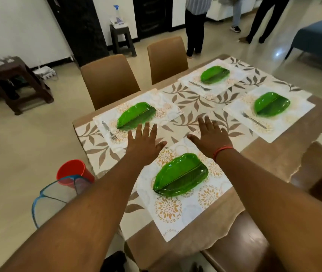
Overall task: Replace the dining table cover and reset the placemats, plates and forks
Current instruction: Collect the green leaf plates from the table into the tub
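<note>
The dining table wears a beige cover with a leaf-print runner (pixel 191 107). Several white floral placemats lie on it, each with a green leaf-shaped plate. The nearest plate (pixel 180 174) sits on the near placemat (pixel 177 211) with no fork visible beside it. The left plate (pixel 135 115) has a fork (pixel 108 130) beside it; the far plate (pixel 214 74) and right plate (pixel 271 104) each have forks (pixel 200 86) (pixel 253 119). My left hand (pixel 144 143) and my right hand (pixel 209 135) are stretched out flat over the table's middle, fingers spread, holding nothing.
Two tan chairs (pixel 109 79) (pixel 167 57) stand at the far side, brown chairs (pixel 321 173) at the right. A red cup (pixel 73 170) and blue wire frame sit at the table's left corner. Dark stools (pixel 16 81) stand left. People stand at the back (pixel 194 26).
</note>
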